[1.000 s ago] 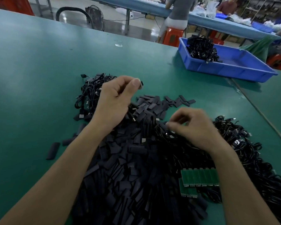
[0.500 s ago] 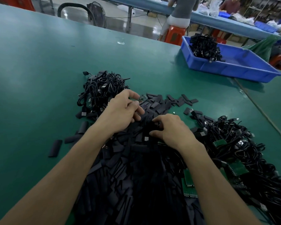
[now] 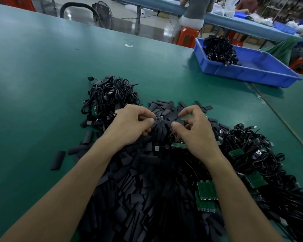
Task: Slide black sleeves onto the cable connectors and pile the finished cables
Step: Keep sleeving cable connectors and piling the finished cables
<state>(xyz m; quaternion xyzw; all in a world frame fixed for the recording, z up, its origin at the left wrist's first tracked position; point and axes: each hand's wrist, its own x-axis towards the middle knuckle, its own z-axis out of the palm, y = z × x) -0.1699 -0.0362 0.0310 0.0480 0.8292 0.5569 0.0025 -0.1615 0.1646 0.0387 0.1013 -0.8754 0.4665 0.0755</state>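
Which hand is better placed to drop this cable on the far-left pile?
Left, likely: left hand pinches the connector beside that pile; right hand, pinching a sleeve, sits farther off.

small board [image 3: 158, 118]: mostly hidden behind left hand [image 3: 129, 125] | right hand [image 3: 196, 131] pinch: possibly a sleeve [image 3: 180, 122], unclear | sleeve pile [image 3: 138, 198]: cut by bottom edge
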